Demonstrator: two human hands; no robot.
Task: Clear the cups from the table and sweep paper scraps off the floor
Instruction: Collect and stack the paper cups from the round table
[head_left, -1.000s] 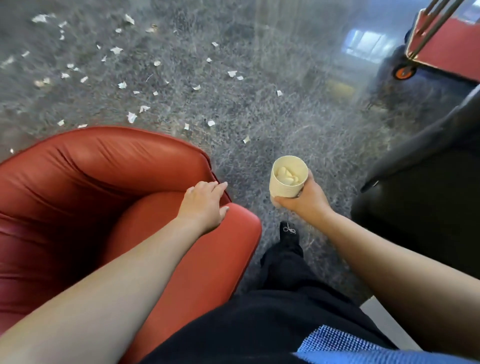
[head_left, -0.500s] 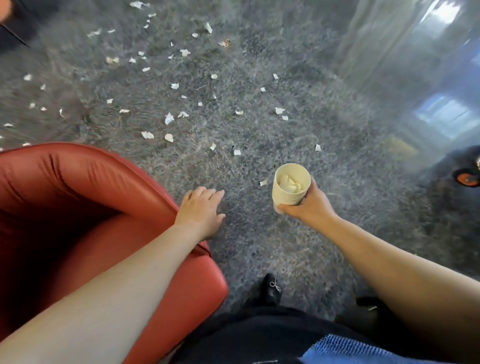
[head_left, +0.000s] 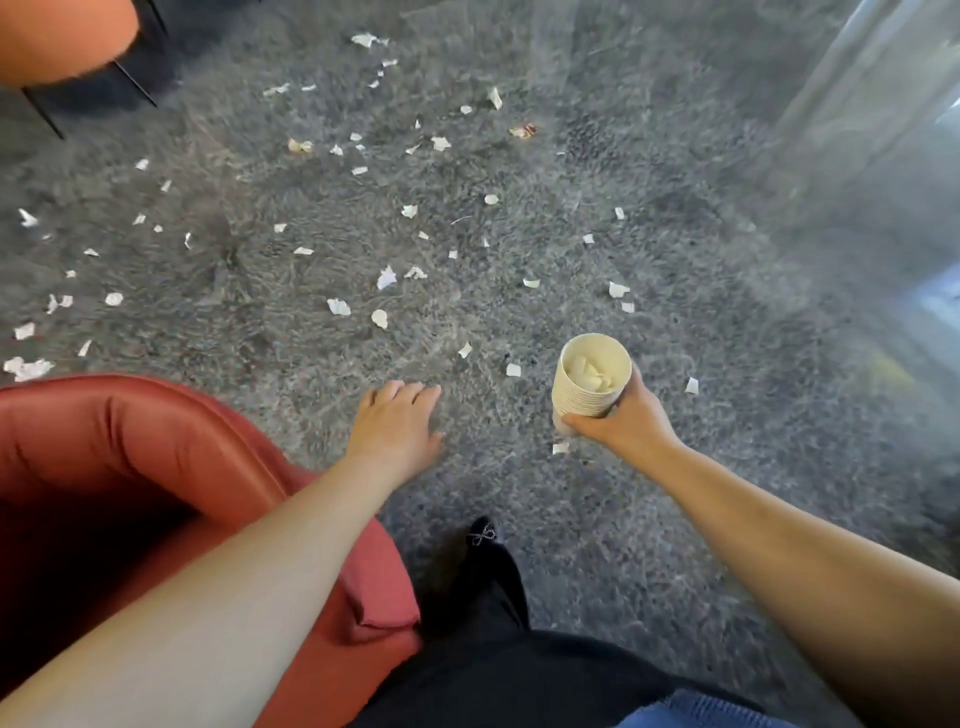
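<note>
carpet is filling most of the view, grey and shaggy, with white paper scraps lying scattered across its far and left parts; a few are sitting near the hands and one just below the cups. the right hand is holding a stack of cream paper cups upright above the floor — its grip is curling round the lower part of the stack, thumb across the front, and crumpled paper is showing inside the top cup. the left hand is hovering palm down just beyond the edge of the red armchair, fingers straight and together, gripping nothing. the armchair is crowding the lower left; the forearm is crossing over its rounded arm. a black shoe is standing on open carpet between the two arms. another orange seat on thin dark legs is edging in at the top left.
</note>
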